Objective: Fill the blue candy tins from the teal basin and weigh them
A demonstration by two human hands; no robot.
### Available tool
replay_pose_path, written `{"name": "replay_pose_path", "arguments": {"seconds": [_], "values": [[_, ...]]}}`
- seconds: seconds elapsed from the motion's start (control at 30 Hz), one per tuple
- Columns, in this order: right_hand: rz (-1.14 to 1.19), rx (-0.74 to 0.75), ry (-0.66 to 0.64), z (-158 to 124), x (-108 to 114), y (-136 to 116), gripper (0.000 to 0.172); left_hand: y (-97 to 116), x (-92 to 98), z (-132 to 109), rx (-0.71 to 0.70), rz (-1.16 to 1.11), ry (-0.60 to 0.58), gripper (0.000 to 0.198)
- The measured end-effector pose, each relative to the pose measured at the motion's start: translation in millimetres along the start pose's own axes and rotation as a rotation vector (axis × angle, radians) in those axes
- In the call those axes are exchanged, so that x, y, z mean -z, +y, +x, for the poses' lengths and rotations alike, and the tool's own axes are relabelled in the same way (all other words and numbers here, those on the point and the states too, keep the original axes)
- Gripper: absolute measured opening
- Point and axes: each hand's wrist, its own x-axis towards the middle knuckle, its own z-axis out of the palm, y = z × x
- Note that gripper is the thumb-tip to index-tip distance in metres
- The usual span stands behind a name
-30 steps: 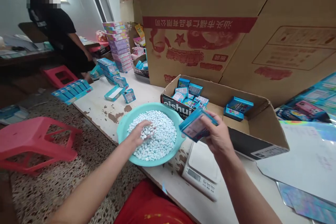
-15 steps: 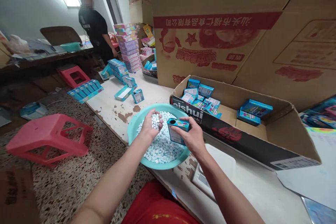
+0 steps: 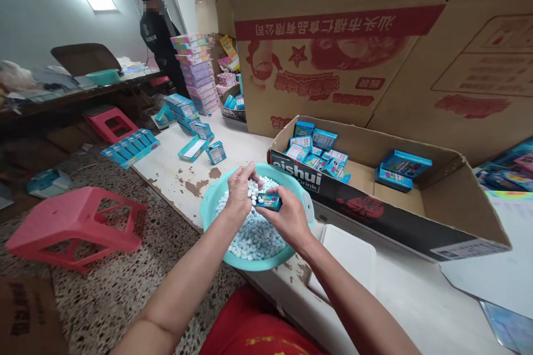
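Pinching a small blue printed cardboard box (image 3: 269, 201) between the thumb and fingers of the bare right hand (image 3: 291, 216), from its right side. Cupping small white rounded pellets (image 3: 252, 189) in the curled bare left hand (image 3: 239, 189), back of the hand toward the camera, fingertips pointing up and inward, just beside the box's left end. Hard to tell of any contact between pellets and box. Holding both hands close together, directly above a round turquoise plastic basin (image 3: 250, 266) full of similar pale pellets. Angling both forearms inward from the lower corners. Crossing with the right forearm beside a flat white square-topped scale (image 3: 352, 255). Farther right, near a long open black-and-brown cardboard carton (image 3: 400, 237) containing more blue boxes (image 3: 318, 150).
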Motion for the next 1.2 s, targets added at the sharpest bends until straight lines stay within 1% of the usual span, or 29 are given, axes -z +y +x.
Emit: {"name": "replay_pose_path", "arguments": {"seconds": [0.2,0.4,0.53,0.6,0.67,0.77,0.87,1.0,1.07,1.13,1.2], "values": [[0.061,-0.092,0.009,3,6,-2,0.029,0,-2.9,-1,-0.024,0.033,-0.05,0.039],[0.062,-0.061,-0.072,5,10,-5,0.029,4,-6.5,-5,-0.031,0.087,-0.131,0.032],[0.066,-0.063,-0.023,5,11,-6,0.029,6,-8.9,-4,-0.045,0.109,-0.139,0.032],[0.073,-0.04,-0.041,4,11,-7,0.029,7,-10.1,-4,-0.028,0.099,-0.139,0.031],[0.092,-0.049,-0.069,4,11,-7,0.03,7,-10.3,-4,-0.007,0.095,-0.145,0.032],[0.106,-0.074,-0.024,4,12,-6,0.031,6,-9.3,-6,0.014,0.108,-0.166,0.034],[0.096,-0.051,-0.009,4,13,-5,0.031,7,-9.7,-12,0.027,0.11,-0.201,0.035],[0.126,-0.056,0.013,2,15,-3,0.03,16,-12.6,-19,0.0,0.09,-0.277,0.032],[0.182,-0.057,0.038,-1,18,0,0.032,20,-9.5,-14,-0.064,0.076,-0.259,0.03],[0.242,-0.076,0.091,-3,23,5,0.037,19,0.0,-2,-0.143,0.124,-0.184,0.03],[0.287,-0.111,0.144,-6,29,8,0.04,9,14.8,15,-0.174,0.351,-0.14,0.031]]}}
